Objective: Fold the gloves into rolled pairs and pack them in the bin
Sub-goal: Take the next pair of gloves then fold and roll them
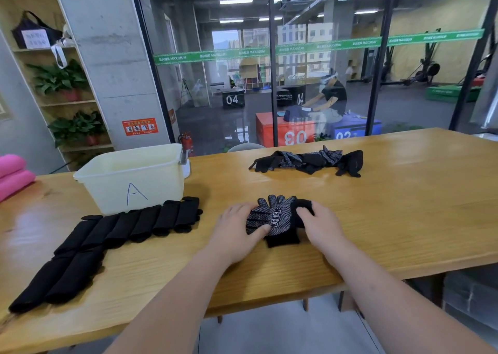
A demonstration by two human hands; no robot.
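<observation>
Head view: both hands are on a pair [280, 216] of dotted black gloves near the desk's [390, 205] front edge. The left hand [237, 228] presses flat on its left side, fingers relaxed, thumb on top. The right hand [320, 223] has its fingers curled round the black right side. Bin [129, 175] sits at the back left. A row of rolls [121, 229] runs from it towards the front-left corner, and a loose pile [307, 161] lies by the far edge.

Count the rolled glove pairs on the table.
8: six rolled pairs side by side in front of the bin, two more rolls nearer, to their left. Black overlaps may hide another.
</observation>
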